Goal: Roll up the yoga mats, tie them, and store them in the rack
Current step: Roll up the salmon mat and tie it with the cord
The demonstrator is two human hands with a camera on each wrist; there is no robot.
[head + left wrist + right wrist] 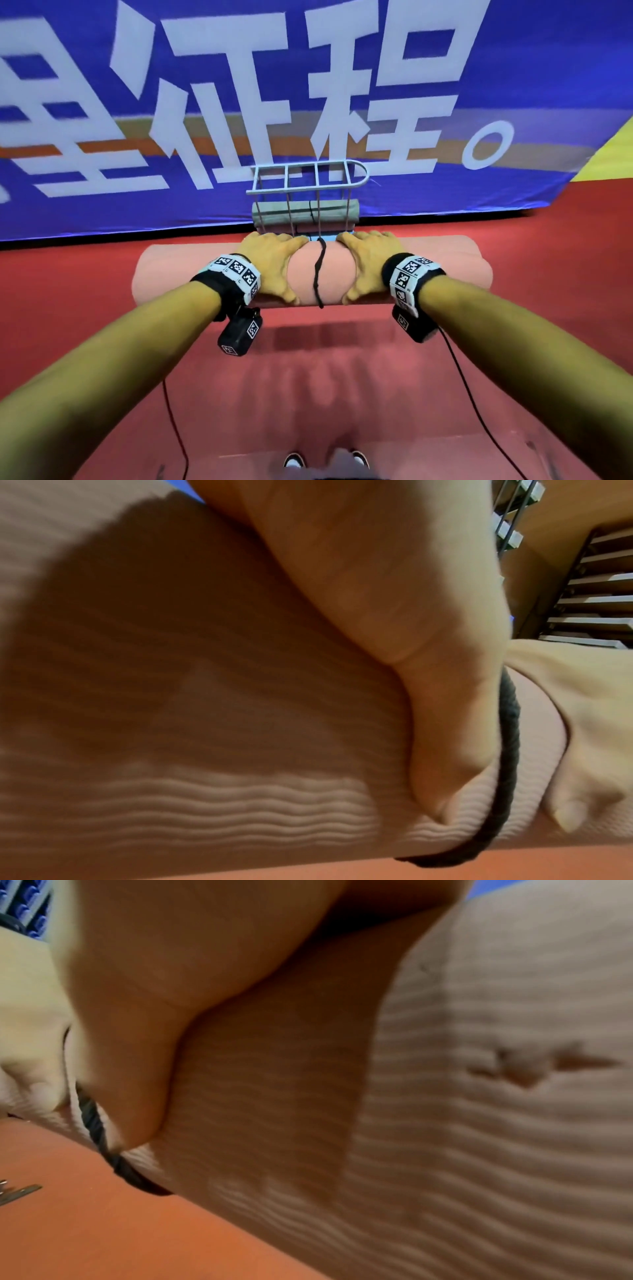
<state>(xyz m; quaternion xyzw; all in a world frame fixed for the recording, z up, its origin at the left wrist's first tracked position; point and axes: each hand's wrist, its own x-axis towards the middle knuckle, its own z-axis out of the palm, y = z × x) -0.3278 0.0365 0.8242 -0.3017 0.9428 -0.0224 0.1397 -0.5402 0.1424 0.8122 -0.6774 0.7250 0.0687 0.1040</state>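
Observation:
A rolled pink yoga mat (pixel 191 274) is held crosswise in the air in front of me, with a black cord (pixel 320 270) tied round its middle. My left hand (pixel 274 263) grips the roll just left of the cord, thumb underneath. My right hand (pixel 368 263) grips it just right of the cord. The ribbed mat (pixel 205 723) and cord (pixel 507 737) fill the left wrist view; the right wrist view shows the mat (pixel 479 1123) and cord (pixel 99 1137) too. Beyond the roll stands a grey wire rack (pixel 308 186) holding a rolled grey-green mat (pixel 305 210).
A large blue banner (pixel 239 102) with white characters hangs behind the rack. The red floor (pixel 548 274) spreads all round. Another pink mat (pixel 325 394) lies flat under my arms, my shoes (pixel 294 460) at its near end. Cables (pixel 479 411) trail from the wrist cameras.

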